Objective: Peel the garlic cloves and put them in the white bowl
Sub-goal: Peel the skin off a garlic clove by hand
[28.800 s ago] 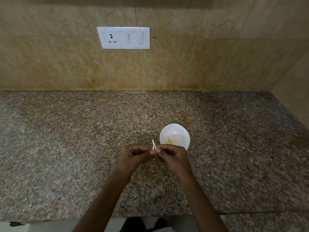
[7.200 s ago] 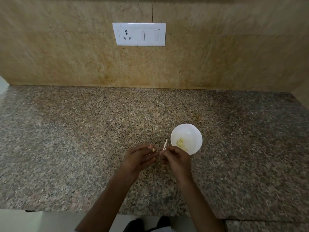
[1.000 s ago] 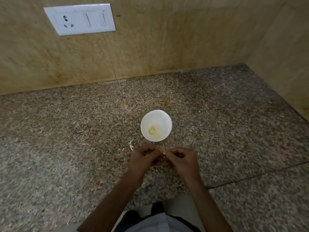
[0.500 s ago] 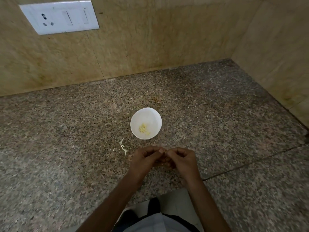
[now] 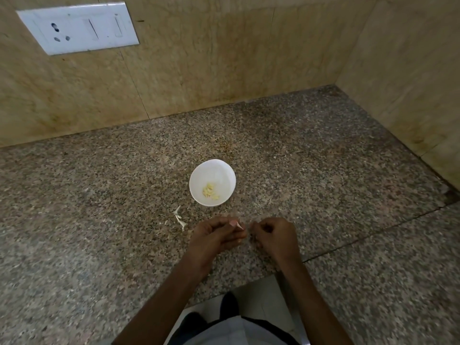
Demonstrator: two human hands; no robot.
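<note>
Pinching garlic piece (image 5: 239, 226), left hand (image 5: 216, 235) fingers curled; right hand (image 5: 273, 235) fingers curled beside it (grip: cannot tell).

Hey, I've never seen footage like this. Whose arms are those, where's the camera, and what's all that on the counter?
No machine here: a person works with bare hands, and the camera sits on their head, looking forward and down, so the arms enter from below. The left hand pinches a small pale sliver, garlic or its skin, too small to tell. The right hand is curled beside it; whether it holds anything is hidden. Beyond them a white bowl stands on the speckled counter with a few peeled garlic pieces inside. Loose skins lie left of the bowl.
</note>
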